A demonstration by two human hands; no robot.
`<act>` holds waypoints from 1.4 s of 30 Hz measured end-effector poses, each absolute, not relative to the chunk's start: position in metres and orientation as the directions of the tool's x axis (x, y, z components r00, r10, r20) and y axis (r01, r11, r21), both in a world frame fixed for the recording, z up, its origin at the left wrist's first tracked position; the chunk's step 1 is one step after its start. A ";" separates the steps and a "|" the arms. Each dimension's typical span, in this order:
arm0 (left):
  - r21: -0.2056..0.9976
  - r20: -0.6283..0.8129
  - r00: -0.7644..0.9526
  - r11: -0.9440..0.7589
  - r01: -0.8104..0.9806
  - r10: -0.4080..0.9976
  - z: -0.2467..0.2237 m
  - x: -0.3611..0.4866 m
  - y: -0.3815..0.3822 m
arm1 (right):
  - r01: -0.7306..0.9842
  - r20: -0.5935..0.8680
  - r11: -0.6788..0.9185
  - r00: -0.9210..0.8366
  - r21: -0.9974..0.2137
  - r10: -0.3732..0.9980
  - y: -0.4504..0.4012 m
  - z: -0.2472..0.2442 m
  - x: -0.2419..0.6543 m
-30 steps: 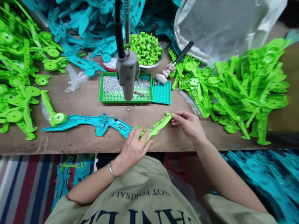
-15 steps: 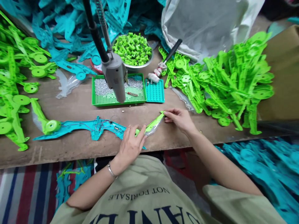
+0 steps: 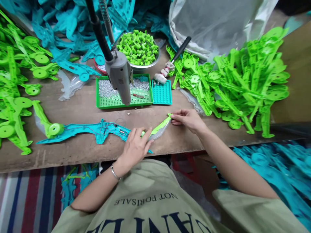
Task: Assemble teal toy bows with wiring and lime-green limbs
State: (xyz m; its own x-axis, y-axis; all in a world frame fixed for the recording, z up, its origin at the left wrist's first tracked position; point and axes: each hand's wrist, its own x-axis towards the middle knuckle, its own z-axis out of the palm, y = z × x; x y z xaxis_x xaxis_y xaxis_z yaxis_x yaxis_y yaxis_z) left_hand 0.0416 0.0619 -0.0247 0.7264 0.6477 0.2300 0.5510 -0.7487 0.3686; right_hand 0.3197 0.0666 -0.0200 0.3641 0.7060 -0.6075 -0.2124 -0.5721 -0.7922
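Note:
A blue plastic toy bow body (image 3: 84, 130) lies along the bench, with thin wires and small metal parts showing near its middle. At its left end sits a green bow limb (image 3: 41, 116) with a round hub. My left hand (image 3: 134, 146) rests palm down over the right end of the body, fingers stretched out across the joint and hiding it. From under those fingers a second green bow limb (image 3: 158, 128) with a clear plastic piece (image 3: 160, 132) rises to the right. My right hand (image 3: 189, 120) pinches the tip of this limb between thumb and fingers.
A hanging grey electric screwdriver (image 3: 119, 76) is above a green tray (image 3: 114, 104) of screws. Behind are a bowl of green caps (image 3: 138, 48) and a blue pegged tray (image 3: 162, 94). Green limbs pile up left (image 3: 14, 106) and right (image 3: 252, 84); a cardboard box (image 3: 298, 74) stands far right.
Both hands stay on the bow in nearly the same pose. The view has shifted slightly. No part has visibly been taken up or let go.

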 end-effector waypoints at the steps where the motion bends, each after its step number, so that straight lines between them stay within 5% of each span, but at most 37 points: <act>1: 0.343 0.206 0.741 -0.756 0.557 0.639 -0.024 0.042 0.062 | -0.209 -0.611 -0.578 0.356 -0.789 0.706 0.067 -0.020 0.320; 11: 0.179 0.083 0.822 -0.820 0.544 0.564 -0.019 0.040 0.065 | -0.170 -0.638 -0.623 0.346 -0.763 0.687 0.071 -0.019 0.324; 21: 0.280 0.133 0.810 -0.805 0.523 0.572 -0.031 0.042 0.066 | -0.183 -0.659 -0.638 0.319 -0.748 0.681 0.071 -0.020 0.327; 36: 0.237 0.072 0.850 -0.837 0.493 0.521 -0.029 0.039 0.070 | -0.085 -0.667 -0.680 0.310 -0.729 0.677 0.079 -0.003 0.319; 42: 0.237 0.112 0.846 -0.841 0.486 0.521 -0.030 0.036 0.069 | -0.305 -0.711 -0.642 0.296 -0.704 0.638 0.073 -0.001 0.314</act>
State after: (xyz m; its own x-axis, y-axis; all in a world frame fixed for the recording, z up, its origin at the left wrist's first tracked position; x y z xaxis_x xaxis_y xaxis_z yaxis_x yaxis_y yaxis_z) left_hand 0.0360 0.0688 -0.0301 0.8464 0.5207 0.1116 0.4862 -0.8412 0.2365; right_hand 0.3144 0.0730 -0.0015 0.2963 0.6382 -0.7106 -0.3052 -0.6417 -0.7036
